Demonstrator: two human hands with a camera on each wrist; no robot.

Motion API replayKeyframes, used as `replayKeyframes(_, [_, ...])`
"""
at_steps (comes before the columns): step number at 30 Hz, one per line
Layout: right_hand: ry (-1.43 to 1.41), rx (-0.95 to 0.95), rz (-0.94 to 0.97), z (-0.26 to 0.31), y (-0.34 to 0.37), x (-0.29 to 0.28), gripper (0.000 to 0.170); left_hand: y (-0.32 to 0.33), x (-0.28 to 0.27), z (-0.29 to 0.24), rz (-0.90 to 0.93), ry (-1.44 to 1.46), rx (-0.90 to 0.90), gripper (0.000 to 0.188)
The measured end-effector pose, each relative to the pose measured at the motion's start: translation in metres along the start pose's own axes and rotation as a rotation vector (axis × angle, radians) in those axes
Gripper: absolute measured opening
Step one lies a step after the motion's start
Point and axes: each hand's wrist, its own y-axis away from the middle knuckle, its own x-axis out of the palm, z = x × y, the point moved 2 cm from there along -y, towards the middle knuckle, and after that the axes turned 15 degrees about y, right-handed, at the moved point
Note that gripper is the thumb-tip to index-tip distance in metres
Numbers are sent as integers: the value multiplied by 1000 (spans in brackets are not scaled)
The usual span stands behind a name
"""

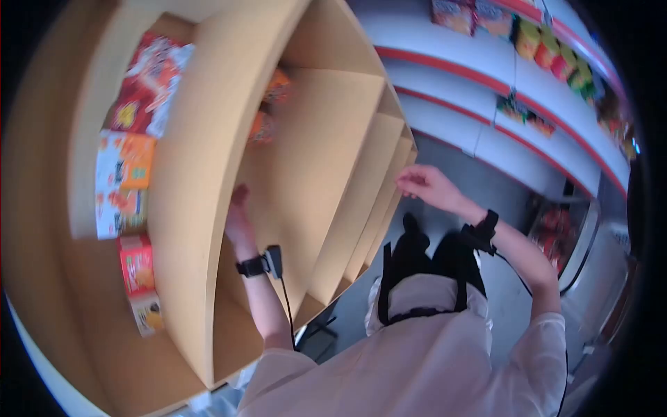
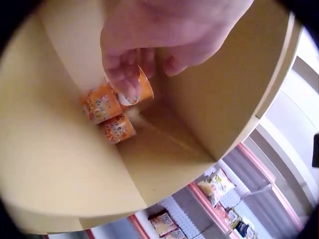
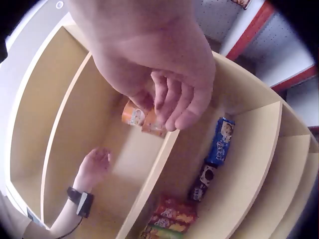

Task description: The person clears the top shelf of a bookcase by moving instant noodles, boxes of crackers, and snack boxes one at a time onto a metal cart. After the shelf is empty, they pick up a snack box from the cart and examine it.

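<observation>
My left hand (image 1: 240, 215) reaches into a compartment of the wooden shelf (image 1: 316, 132), its fingers loosely bent and holding nothing. Three orange printed snack packs (image 2: 102, 103) stand together deep in that compartment. In the left wrist view the fingers overlap one orange pack (image 2: 144, 89), but the right wrist view shows the left hand (image 3: 94, 164) apart from the orange packs (image 3: 133, 114). My right hand (image 1: 431, 187) hangs in the air in front of the shelf's lower boards, fingers loosely curled around nothing.
Red and white snack boxes (image 1: 137, 264) and bags (image 1: 149, 83) line the level above. One level down lie a blue biscuit pack (image 3: 221, 142), a dark pack (image 3: 203, 181) and red packs (image 3: 172, 214). White store shelves with red edges (image 1: 445, 66) stand across the aisle.
</observation>
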Motion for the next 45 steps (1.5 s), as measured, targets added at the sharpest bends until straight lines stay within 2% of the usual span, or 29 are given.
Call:
replayKeyframes(1, [-39,46,-25,-5,-3,1,19,-14,8,0,19,-33,-53,32])
replayKeyframes(3, [-48,14,-56,-8,-13,6,17,-45,33,-7,103,-132,98,44])
replayKeyframes(5, [-86,27,-111,-12,-18,12,17,-97,11,3,137,-125,109,54])
replayKeyframes(7, [-130,19,-151,-25,-25,14,17,-122,23,5,-10,-130,52,60])
replayKeyframes(11, [-235,40,-137,-42,-36,13,16,-133,43,6,-50,-263,118,46])
replayKeyframes(14, [-200,52,-153,-57,-37,8,16,-142,56,2,-59,-345,171,39])
replayKeyframes(16, [-148,76,-179,-65,-38,-2,15,-182,8,0,30,-495,194,33])
replayKeyframes(17, [-153,82,-187,-67,-39,-7,15,-191,3,1,39,-498,188,33])
replayKeyframes(19, [-111,90,-126,-66,-42,-14,16,-191,-4,-5,10,-54,-43,31])
replayKeyframes(21, [-72,56,-117,-60,-48,-21,16,-178,-7,-8,142,-42,-86,31])
replayKeyframes(23, [-34,22,-101,-49,-56,-25,16,-157,-15,-10,108,-422,232,30])
replayKeyframes(24, [-41,-2,-68,-38,-61,-26,19,-132,-7,-12,101,-418,237,30])
replayKeyframes(26, [-37,-27,-27,-12,-69,-30,22,-67,37,-20,250,-1183,499,34])
replayKeyframes(27, [1,-54,21,6,-71,-32,32,-47,51,-21,235,-1176,498,34])
replayKeyframes(28, [41,-81,75,21,-74,-30,42,-30,58,-22,52,-770,250,26])
replayKeyframes(29, [63,-87,91,28,-78,-23,42,-12,68,-19,-119,-347,16,19])
replayKeyframes(30, [18,-91,82,32,-80,-13,52,6,90,-15,-80,-240,-112,16])
replayKeyframes(31, [-28,-94,73,38,-83,-7,63,22,97,-12,-98,-222,-106,16])
replayKeyframes(32, [-8,-100,86,48,-86,-7,63,35,105,-6,33,-248,-236,13])
replayKeyframes(33, [-255,-79,206,61,-88,-6,68,47,111,3,169,-275,-363,11])
replayKeyframes(34, [-505,-51,326,71,-89,-6,74,58,118,15,192,-313,-360,13])
replayKeyframes(35, [-488,-55,336,76,-90,-10,74,65,126,27,217,-351,-355,16])
replayKeyframes(37, [-426,67,377,77,-90,-23,71,70,139,36,310,-341,-344,20])
replayKeyframes(38, [-323,198,401,70,-90,-29,65,68,137,41,338,-299,-406,20])
replayKeyframes(40, [-341,208,348,70,-84,-36,63,53,130,57,372,-242,-452,21])
replayKeyframes(41, [-381,224,290,68,-79,-42,61,37,123,64,298,-174,-536,18])
replayKeyframes(42, [-434,322,284,53,-77,-45,63,22,115,70,227,-104,-621,22])
replayKeyframes(43, [-416,315,273,50,-72,-50,63,4,102,76,241,-88,-613,22])
replayKeyframes(45, [-331,264,165,50,-57,-63,66,-39,73,87,-68,-54,-473,39])
